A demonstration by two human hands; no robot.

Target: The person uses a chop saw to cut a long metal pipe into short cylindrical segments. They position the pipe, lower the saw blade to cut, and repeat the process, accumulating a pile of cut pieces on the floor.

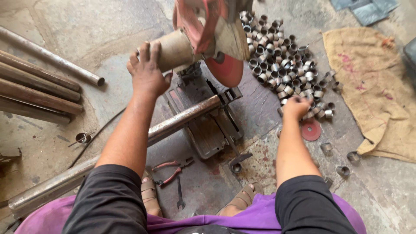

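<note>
My left hand [146, 72] rests on the motor housing of a chop saw [190, 43], whose red cutting disc [225, 69] is raised. Below the disc, a long steel pipe [182, 119] lies across the saw's base [208, 130] and runs down to the lower left. Stretched out to the right, my right hand [297, 106] has its fingers curled at the edge of a pile of short cut pipe rings [281, 60]. Whether it grips a ring is hidden by the fingers.
Several long pipes [39, 86] lie on the floor at left. Red-handled pliers [173, 169] and a spanner [180, 195] sit near my sandalled feet. A spare red disc [311, 129], loose rings [344, 170] and a burlap sack [372, 86] are at right.
</note>
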